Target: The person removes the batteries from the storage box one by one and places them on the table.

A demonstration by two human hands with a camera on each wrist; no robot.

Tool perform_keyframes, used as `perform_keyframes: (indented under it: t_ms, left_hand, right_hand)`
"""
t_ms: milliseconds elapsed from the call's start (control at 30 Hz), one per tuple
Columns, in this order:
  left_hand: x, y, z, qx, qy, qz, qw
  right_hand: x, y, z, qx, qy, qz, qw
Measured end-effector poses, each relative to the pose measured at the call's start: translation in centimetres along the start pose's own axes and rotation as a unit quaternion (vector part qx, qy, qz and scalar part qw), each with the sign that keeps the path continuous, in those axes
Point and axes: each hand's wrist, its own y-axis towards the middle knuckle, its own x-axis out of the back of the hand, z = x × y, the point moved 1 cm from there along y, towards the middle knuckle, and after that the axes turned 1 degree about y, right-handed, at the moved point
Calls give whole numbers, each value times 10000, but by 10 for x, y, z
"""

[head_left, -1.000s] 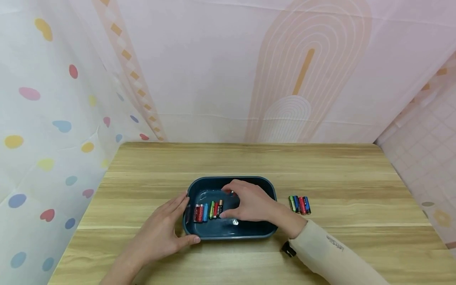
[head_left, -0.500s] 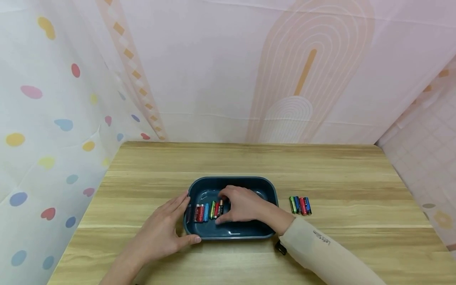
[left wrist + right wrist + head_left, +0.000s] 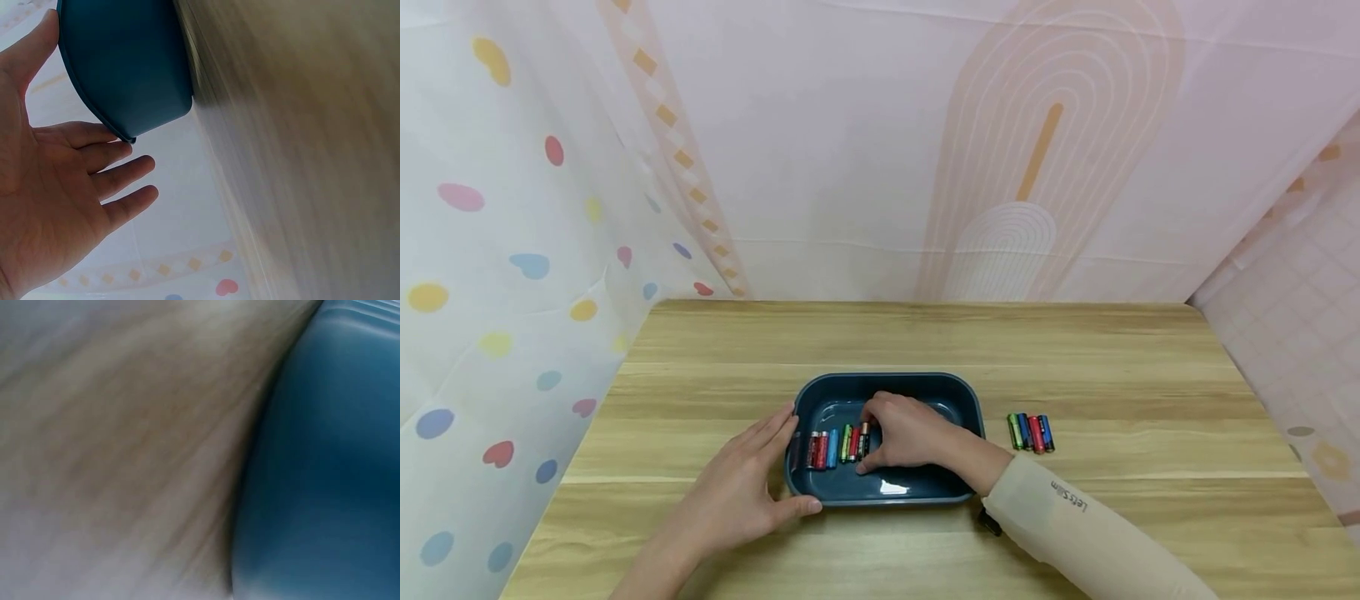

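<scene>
In the head view, a dark blue rectangular tub [image 3: 917,497] sits on the table. Several AAA-size batteries [image 3: 832,448] in red, blue, green and black lie side by side at its left end. My right hand [image 3: 913,433] reaches inside, finger and thumb curled at the two ends of a battery [image 3: 864,439] with a copper-coloured top, at the row's right end. My left hand [image 3: 737,487] rests against the tub's left side, fingers straight, thumb at the near rim. In the left wrist view, my left hand [image 3: 62,169] touches the tub's rim with spread fingers.
To the right of the tub, several more batteries [image 3: 1031,432] in green, blue and red lie in a row on the wooden table [image 3: 1120,367]. Patterned curtains [image 3: 820,167] hang behind and at both sides. The right wrist view shows the tub's outer wall [image 3: 325,462] close up.
My right hand has moved left and slightly down inside the tub, up to the right end of the battery row. The left hand and the batteries on the table have stayed put.
</scene>
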Motion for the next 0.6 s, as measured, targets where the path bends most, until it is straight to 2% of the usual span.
perform_keyframes:
  t_ms: [267,600]
  left_hand:
    - [1,-1,0,-23,-6,-17,10000]
    - [1,-2,1,-71,17,-24,10000]
  right_hand:
    - [1,-1,0,73,64,59,9999]
    - [10,-9,1,283,458,-47,9985]
